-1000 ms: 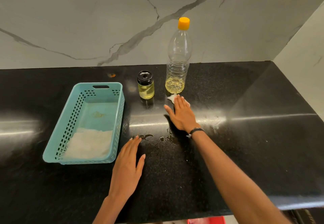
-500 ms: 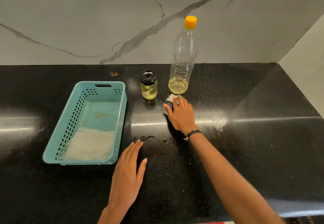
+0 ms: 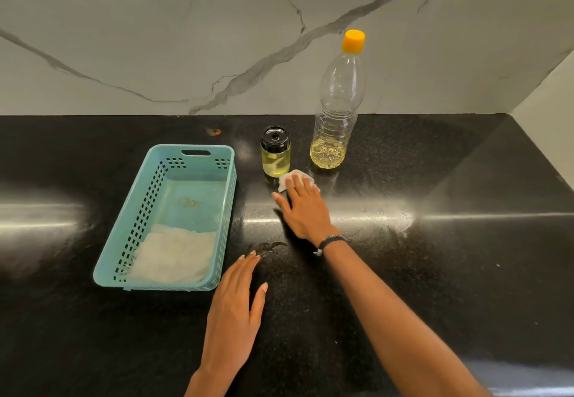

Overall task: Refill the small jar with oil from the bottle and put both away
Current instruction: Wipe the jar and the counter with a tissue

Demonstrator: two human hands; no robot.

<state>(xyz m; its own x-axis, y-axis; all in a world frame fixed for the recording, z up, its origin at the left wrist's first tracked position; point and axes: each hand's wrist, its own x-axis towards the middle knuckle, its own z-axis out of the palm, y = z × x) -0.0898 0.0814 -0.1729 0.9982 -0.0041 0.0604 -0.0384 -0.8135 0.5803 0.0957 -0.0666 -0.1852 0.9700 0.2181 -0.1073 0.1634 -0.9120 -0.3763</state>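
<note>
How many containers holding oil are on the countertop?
2. The small jar with a black lid stands right of the basket; the bottle with an orange cap stands to the jar's right, near the wall.

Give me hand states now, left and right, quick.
Left hand: open, flat on the countertop, holding nothing.
Right hand: open, straight fingers pressing a white tissue onto the countertop.

Small clear jar [image 3: 275, 155], black lid on, roughly half full of yellow oil, stands upright on the black counter [image 3: 435, 272] toward its back edge, near but apart from the tall clear bottle [image 3: 337, 110], upright, orange-capped, oil only in its base.
</note>
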